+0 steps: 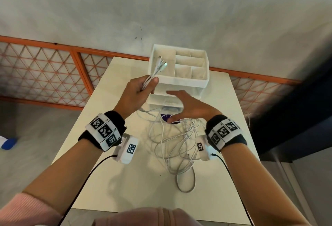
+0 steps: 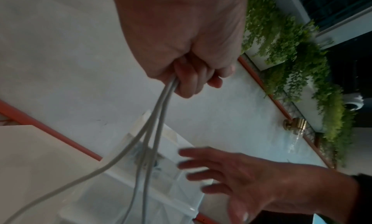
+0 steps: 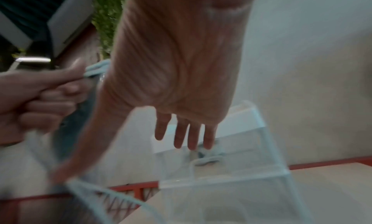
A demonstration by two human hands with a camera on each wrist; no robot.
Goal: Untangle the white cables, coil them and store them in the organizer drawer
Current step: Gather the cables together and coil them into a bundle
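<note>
from the head camera: your left hand (image 1: 138, 91) is closed in a fist round a bundle of thin white charging cables (image 1: 152, 74), their 3 or so plug ends fanned out above the fist, in front of the white plastic desk organizer with divided top tray (image 1: 203, 82). your right hand (image 1: 188, 107) hovers flat beside it, fingers straight and spread, holding nothing, just in front of the organizer's lower drawers. the rest of the cables (image 1: 177, 146) lie in a loose tangle of loops on the pale rectangular table (image 1: 233, 110), between your wrists.

from the left wrist camera: your curled fingers (image 2: 191, 79) pinch 3 strands that hang slack from the fist and part as they drop. the open right hand reaches in below, over the translucent drawer front (image 2: 161, 187).

from the right wrist camera: the picture is blurred, yet 4 straight fingers (image 3: 181, 132) point toward the organizer and grip nothing; the left fist shows at the edge.

these cables look light, limp and smooth, likely to slide through a loose grip and to snag on one another where loops cross. the firm place to take hold appears to be just behind the stiff plugs, as your left hand does; pulling hard mid-length would probably tighten the knot rather than free it. none is coiled or stored yet.
</note>
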